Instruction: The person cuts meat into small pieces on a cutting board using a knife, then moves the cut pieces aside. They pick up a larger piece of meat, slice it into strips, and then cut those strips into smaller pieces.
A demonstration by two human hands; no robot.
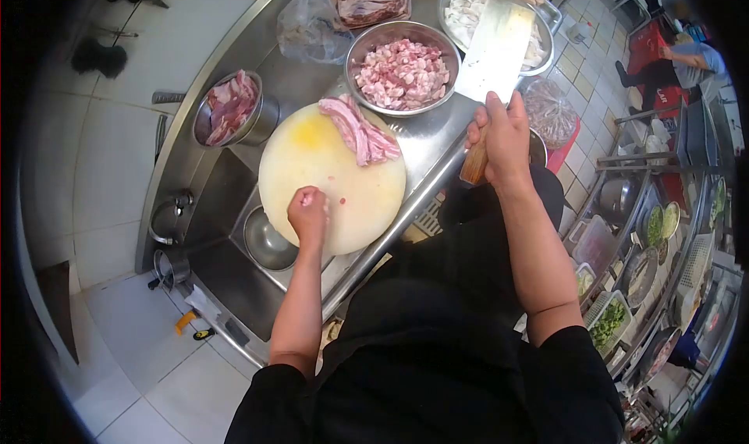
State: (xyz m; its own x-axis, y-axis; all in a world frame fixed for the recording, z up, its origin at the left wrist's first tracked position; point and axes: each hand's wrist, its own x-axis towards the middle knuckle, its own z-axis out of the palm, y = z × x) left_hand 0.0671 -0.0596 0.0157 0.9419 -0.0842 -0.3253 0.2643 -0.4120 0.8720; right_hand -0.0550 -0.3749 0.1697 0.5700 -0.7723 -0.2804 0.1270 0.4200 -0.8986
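The left hand (309,214) rests curled on the near part of the round cutting board (312,180), fingers pinched together over small meat scraps (what exactly they pinch is too small to tell). The right hand (502,136), at about 3 o'clock from the board, is closed around the wooden handle of a cleaver (493,50), blade raised flat toward 12 o'clock. Strips of pork belly (360,129) lie at the board's far edge. Beyond them on the steel tabletop (425,140) stands a metal bowl of diced meat (402,73); a smaller bowl of meat slices (231,108) sits at 10 o'clock.
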